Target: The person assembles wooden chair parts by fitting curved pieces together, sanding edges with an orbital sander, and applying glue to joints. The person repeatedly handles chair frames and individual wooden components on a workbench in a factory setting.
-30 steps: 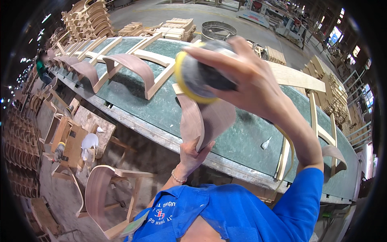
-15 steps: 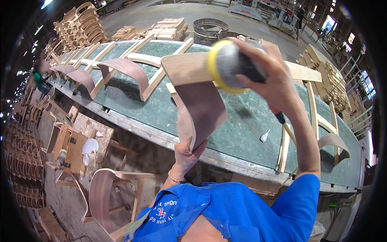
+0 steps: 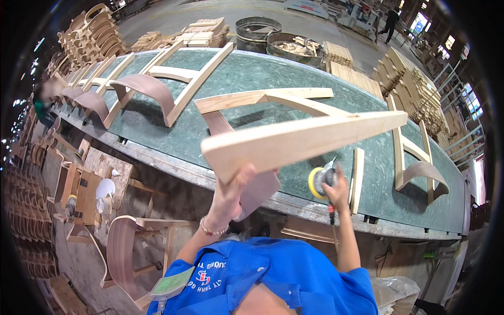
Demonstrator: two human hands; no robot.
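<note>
My left hand [image 3: 229,191] is closed around the near corner of a pale wooden chair frame [image 3: 304,139], tilted above the green-topped table. Its broad side rail faces me, and a curved darker panel [image 3: 261,191] shows below the rail, partly hidden by it and my wrist. To the right, my right hand [image 3: 338,191] is closed on a round sander [image 3: 318,182] with a yellow pad rim and grey body. The sander is low over the table's near edge, apart from the frame; whether it touches the tabletop I cannot tell. A red fitting and hose trail below it.
Similar frames with curved seats [image 3: 144,86] line the table [image 3: 210,68] on the left, and another frame [image 3: 420,170] stands at right. A loose wooden strip [image 3: 357,181] lies beside the sander. Drums [image 3: 296,47] and wood stacks stand beyond. A chair [image 3: 123,252] is at lower left.
The sander has come off the frame and moved down toward the table's near edge with my right hand. The frame has turned in my left hand, so its side rail now faces me.
</note>
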